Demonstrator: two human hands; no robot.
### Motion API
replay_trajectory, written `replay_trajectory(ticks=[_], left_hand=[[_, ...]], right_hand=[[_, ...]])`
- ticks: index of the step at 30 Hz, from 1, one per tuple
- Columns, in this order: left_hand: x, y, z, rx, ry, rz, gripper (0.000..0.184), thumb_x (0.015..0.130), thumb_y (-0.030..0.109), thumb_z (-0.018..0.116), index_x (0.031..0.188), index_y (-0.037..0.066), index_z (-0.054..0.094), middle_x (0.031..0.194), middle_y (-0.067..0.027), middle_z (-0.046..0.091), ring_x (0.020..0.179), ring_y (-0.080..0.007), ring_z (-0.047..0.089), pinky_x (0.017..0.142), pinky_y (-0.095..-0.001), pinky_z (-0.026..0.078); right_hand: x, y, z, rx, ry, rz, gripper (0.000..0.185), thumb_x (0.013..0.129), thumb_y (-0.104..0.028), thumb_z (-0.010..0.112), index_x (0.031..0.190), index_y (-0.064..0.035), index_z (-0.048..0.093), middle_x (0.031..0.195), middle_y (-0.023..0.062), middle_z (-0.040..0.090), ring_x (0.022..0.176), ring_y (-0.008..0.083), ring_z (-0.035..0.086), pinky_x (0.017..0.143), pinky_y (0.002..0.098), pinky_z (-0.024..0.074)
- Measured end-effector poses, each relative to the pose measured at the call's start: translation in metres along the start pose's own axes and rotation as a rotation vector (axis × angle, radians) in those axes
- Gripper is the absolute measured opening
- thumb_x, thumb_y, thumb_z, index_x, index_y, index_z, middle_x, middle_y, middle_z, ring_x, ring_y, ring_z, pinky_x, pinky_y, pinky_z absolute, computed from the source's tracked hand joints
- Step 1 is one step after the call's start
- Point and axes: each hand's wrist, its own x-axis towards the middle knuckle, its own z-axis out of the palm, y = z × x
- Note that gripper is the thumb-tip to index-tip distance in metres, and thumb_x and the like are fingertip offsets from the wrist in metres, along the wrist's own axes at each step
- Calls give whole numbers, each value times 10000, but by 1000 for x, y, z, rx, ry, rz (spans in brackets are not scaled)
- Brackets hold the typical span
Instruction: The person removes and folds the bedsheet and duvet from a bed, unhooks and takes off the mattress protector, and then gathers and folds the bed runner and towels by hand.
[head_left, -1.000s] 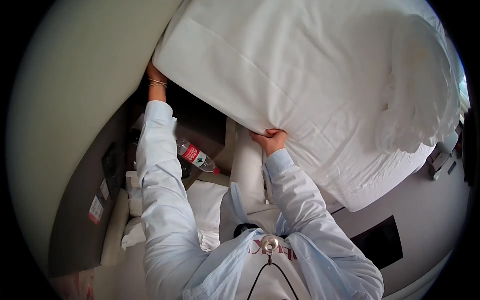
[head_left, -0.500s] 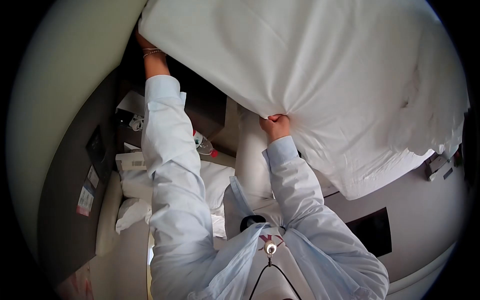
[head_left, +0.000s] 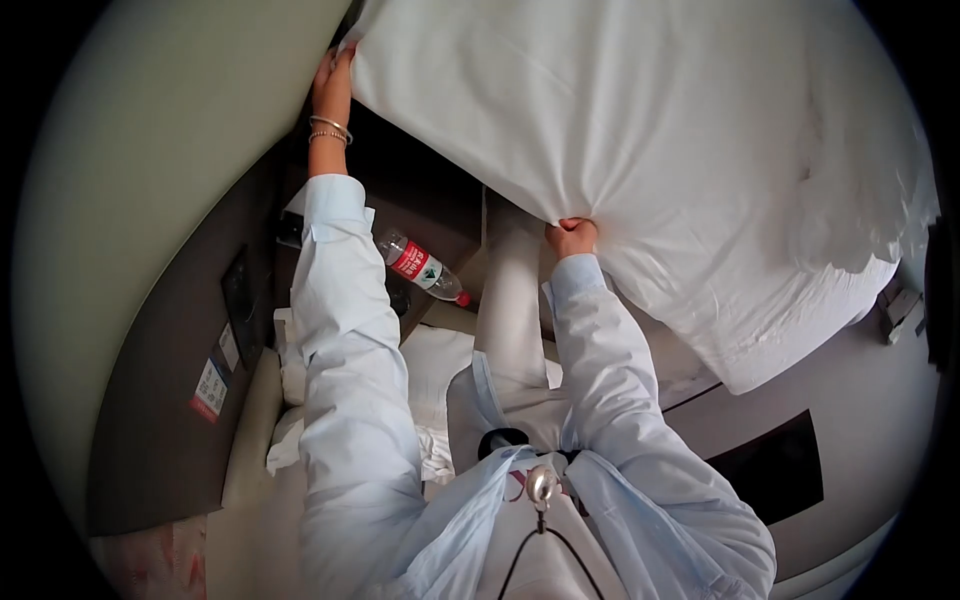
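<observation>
The white sheet (head_left: 480,90) spreads in front of both hands, reaching forward of them and far to the right. The right hand (head_left: 573,238) is closed in a fist on its near edge, and folds fan forward from that grip. The left hand (head_left: 334,80), farther forward, has its fingertips against the sheet's left edge; the fingers are partly hidden, so whether they are clenched on it cannot be told. Two bracelets (head_left: 330,130) circle the left wrist. To the right of the right hand, thin white material (head_left: 865,210) lies bunched over the sheet. Between the hands from left to right, but nearer the body, a clear bottle (head_left: 424,268) with a red label and red cap lies on its side, just beside the left sleeve (head_left: 350,360). Left of that sleeve, behind the left hand, paper cards (head_left: 210,388) show against a dark panel (head_left: 140,460). Behind the right hand and well to its right is a black rectangle (head_left: 775,468).
</observation>
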Motion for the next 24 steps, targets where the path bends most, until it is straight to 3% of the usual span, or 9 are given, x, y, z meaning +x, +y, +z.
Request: replay_trajectory(ticks=[3, 6, 8, 11, 13, 15, 17, 20, 24], left_hand=[[32, -30, -2, 233, -20, 58, 514, 806, 422, 542, 1052, -29, 540, 1030, -178, 586, 973, -276, 546, 848, -329, 396], [34, -27, 2, 442, 28, 85, 561, 788, 467, 542, 1046, -31, 546, 988, -220, 588, 929, -318, 564, 827, -354, 411], [37, -26, 2, 455, 63, 153, 615, 757, 525, 551, 1015, -33, 564, 944, -239, 593, 894, -337, 573, 804, -363, 424], [36, -27, 1, 534, 17, 226, 647, 738, 568, 548, 954, -41, 589, 922, -236, 598, 867, -340, 580, 783, -362, 434], [40, -31, 3, 425, 46, 269, 640, 745, 581, 530, 875, -40, 609, 864, -218, 609, 801, -320, 587, 743, -353, 442], [36, -20, 3, 415, -14, 227, 622, 759, 575, 517, 866, -31, 609, 838, -200, 612, 775, -304, 585, 724, -347, 441], [36, -30, 0, 407, -40, 285, 581, 793, 557, 483, 852, -8, 604, 750, -163, 606, 684, -254, 562, 676, -333, 434], [29, -28, 3, 282, 1, 283, 575, 800, 553, 477, 841, -7, 597, 719, -155, 598, 645, -239, 542, 656, -330, 429], [16, -22, -1, 313, -1, 308, 562, 817, 534, 470, 831, -14, 594, 708, -152, 596, 629, -220, 527, 645, -316, 427]], right_hand=[[3, 3, 3, -72, 87, 1, 263, 571, -62, 708, 643, -43, 456, 691, 46, 547, 643, 132, 532, 624, 225, 435], [13, 3, 2, -79, -29, 27, 263, 570, -82, 722, 627, -48, 468, 684, 37, 550, 641, 121, 529, 619, 221, 432], [13, 8, 6, -48, -24, 18, 227, 583, -21, 679, 629, -37, 457, 703, 97, 543, 626, 177, 524, 632, 265, 440], [16, 18, 2, -63, -19, 41, 232, 565, -49, 718, 628, -29, 495, 705, 64, 562, 639, 128, 525, 618, 236, 434], [28, 28, 4, -73, -49, 73, 224, 561, -71, 742, 620, -19, 532, 690, 45, 579, 640, 99, 531, 592, 218, 430], [28, 27, 6, -64, -37, 109, 100, 639, -30, 632, 630, -8, 535, 702, 29, 575, 619, 133, 543, 636, 249, 458], [35, 44, 9, 14, -28, 155, 152, 609, -31, 660, 633, -28, 510, 706, 38, 560, 628, 132, 527, 646, 242, 447], [72, 126, 28, 414, 17, 202, 242, 565, -32, 702, 636, -58, 471, 713, 51, 537, 641, 131, 502, 660, 232, 432], [62, 124, 28, 417, 38, 208, 215, 595, -22, 661, 611, -65, 451, 707, 39, 519, 636, 136, 493, 681, 220, 434]])
